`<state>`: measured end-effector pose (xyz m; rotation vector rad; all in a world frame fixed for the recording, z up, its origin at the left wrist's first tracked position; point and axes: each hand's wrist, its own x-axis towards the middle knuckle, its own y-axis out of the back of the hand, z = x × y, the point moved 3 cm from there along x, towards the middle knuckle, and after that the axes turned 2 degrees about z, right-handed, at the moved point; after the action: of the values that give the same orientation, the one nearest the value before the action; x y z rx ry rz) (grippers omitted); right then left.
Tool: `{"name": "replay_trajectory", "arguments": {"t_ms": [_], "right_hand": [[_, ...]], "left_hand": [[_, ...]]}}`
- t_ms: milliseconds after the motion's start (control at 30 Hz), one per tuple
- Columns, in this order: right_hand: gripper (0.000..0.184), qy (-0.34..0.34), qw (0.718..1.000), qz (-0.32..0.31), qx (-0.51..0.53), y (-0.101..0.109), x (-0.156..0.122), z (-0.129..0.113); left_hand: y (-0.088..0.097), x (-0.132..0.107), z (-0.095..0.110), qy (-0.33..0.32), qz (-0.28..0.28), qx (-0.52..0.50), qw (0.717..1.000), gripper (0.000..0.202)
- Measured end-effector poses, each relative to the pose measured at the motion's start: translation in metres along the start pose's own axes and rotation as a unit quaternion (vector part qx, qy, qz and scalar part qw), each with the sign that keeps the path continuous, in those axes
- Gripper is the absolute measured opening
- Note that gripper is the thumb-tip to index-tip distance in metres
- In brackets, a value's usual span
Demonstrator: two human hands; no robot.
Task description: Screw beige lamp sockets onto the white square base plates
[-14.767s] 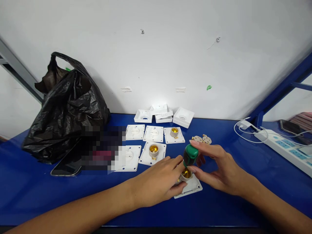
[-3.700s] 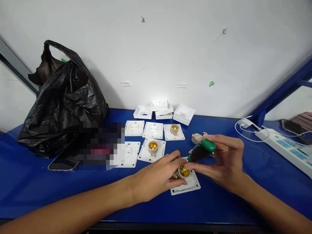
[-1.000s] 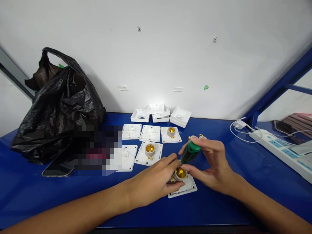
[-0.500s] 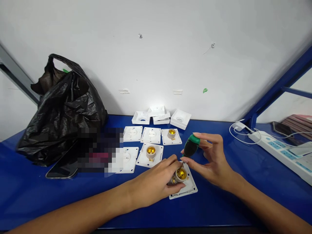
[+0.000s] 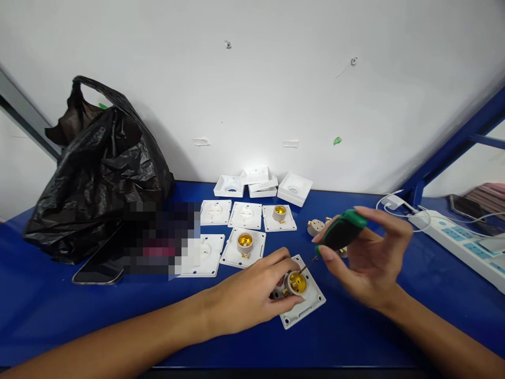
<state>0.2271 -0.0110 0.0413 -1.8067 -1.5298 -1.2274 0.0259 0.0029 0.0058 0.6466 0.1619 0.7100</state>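
Observation:
My left hand (image 5: 262,289) is closed around a round lamp socket (image 5: 296,283) with a brass-coloured inside, which sits on a square white base plate (image 5: 305,310) on the blue table. Between the thumb and fingers of my right hand (image 5: 366,258) is a screwdriver (image 5: 341,231) with a green and black handle. It tilts to the right, and its thin shaft reaches down to the socket's rim; I cannot tell exactly where the tip touches. Loose socket pieces (image 5: 315,227) lie partly hidden behind my right hand.
Several white plates (image 5: 215,212) lie beyond my hands, one bearing another socket (image 5: 245,243). White square covers (image 5: 295,188) are piled by the wall. A black plastic bag (image 5: 106,168) and a phone (image 5: 98,266) lie left. A power strip (image 5: 461,239) with cables stands right.
My right hand has moved right and the screwdriver leans over more, from near upright. The plate under my left hand has turned slightly. Loose socket pieces now show behind my right hand.

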Motion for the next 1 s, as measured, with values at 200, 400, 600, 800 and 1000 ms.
{"name": "replay_trajectory", "arguments": {"t_ms": [200, 400, 600, 800, 1000], "right_hand": [[0.068, 0.016, 0.992, 0.1, -0.071, 0.003, 0.012, -0.015], [0.073, 0.034, 0.989, 0.106, -0.094, 0.009, 0.015, 0.004], [0.065, 0.013, 0.993, -0.014, -0.116, 0.008, 0.014, 0.036], [0.057, -0.042, 0.987, -0.109, -0.112, 0.005, 0.013, 0.047], [0.057, -0.058, 0.984, -0.128, -0.114, 0.006, 0.013, 0.048]], "left_hand": [[-0.005, -0.004, 0.002, -0.025, 0.034, 0.027, 0.999, 0.023], [-0.011, -0.002, -0.005, -0.009, 0.054, -0.022, 0.998, 0.027], [-0.016, -0.001, -0.011, -0.005, 0.069, -0.064, 0.996, 0.031], [-0.014, -0.004, -0.008, -0.008, 0.055, -0.048, 0.997, 0.042], [-0.001, -0.003, 0.005, -0.071, 0.033, 0.05, 0.996, 0.063]]}}
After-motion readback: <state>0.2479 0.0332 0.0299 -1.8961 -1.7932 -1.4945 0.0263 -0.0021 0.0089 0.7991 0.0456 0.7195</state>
